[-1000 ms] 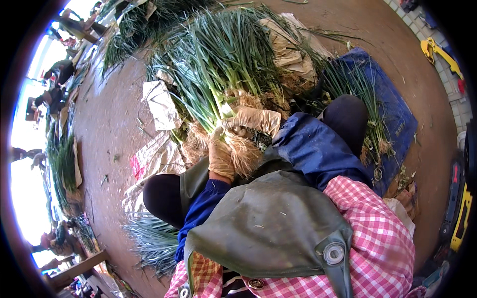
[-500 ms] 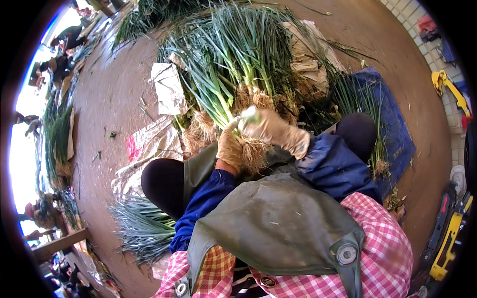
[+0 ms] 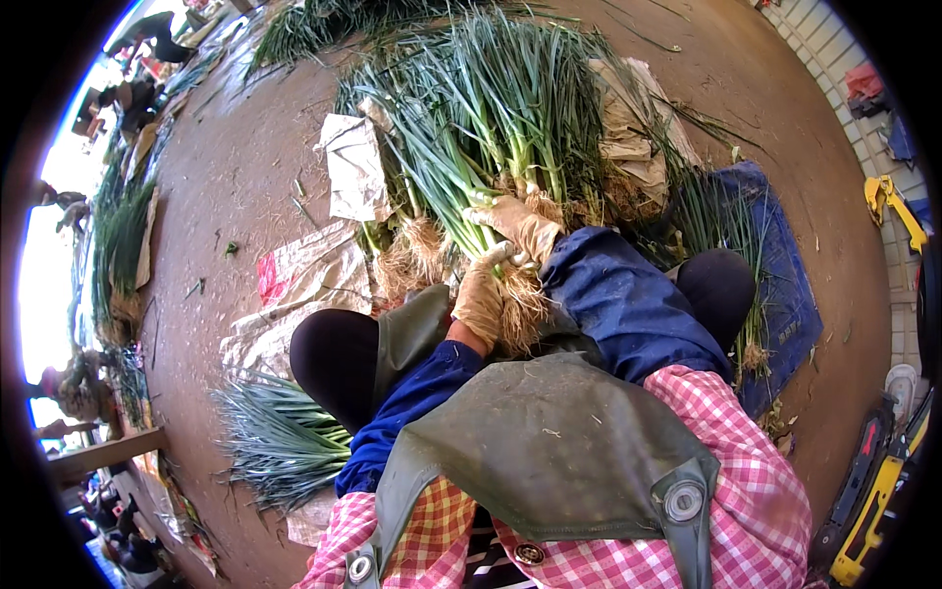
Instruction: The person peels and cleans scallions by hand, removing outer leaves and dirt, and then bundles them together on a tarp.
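Several green onion piles [image 3: 535,108] lie about the brown floor [image 3: 245,167].

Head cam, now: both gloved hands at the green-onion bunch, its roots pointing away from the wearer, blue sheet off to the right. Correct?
Not quite: the roots point toward the wearer, as the head view shows. The rest stands: left hand and right hand, both gloved, at the green-onion bunch; blue sheet off to the right.

Green leaves [image 3: 453,177], pink-white checked shirt [image 3: 736,461], blue sleeves [image 3: 628,309]
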`<action>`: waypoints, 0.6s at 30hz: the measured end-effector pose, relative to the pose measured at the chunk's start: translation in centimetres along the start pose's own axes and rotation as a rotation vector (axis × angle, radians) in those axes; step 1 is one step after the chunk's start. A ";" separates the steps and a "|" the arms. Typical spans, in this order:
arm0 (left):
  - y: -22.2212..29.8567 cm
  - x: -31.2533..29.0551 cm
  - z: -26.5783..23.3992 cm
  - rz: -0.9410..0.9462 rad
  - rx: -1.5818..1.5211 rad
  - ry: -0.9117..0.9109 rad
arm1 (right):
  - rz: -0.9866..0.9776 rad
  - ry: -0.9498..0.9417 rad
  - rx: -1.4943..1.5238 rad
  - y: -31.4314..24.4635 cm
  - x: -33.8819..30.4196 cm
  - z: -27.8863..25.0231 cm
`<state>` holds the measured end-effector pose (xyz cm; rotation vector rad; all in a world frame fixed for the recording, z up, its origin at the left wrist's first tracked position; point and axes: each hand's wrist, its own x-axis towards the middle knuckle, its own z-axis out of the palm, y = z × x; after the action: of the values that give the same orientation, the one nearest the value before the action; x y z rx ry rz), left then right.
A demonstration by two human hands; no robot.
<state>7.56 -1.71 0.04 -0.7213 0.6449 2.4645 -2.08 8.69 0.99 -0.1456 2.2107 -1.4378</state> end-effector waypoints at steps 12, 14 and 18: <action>1.4 0.1 0.0 -0.098 -0.062 -0.081 | -0.119 0.190 0.770 -3.9 -7.7 -5.6; 1.0 1.0 -0.7 -0.090 -0.055 -0.066 | -0.239 0.196 0.737 -4.1 -9.5 -7.1; 1.1 1.6 -1.1 -0.125 0.024 -0.058 | -0.315 0.169 0.573 -5.9 -15.0 -10.7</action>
<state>6.15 -2.64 -1.36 -0.6587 0.5886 2.3505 5.02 20.19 14.82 -0.1845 1.8607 -2.2709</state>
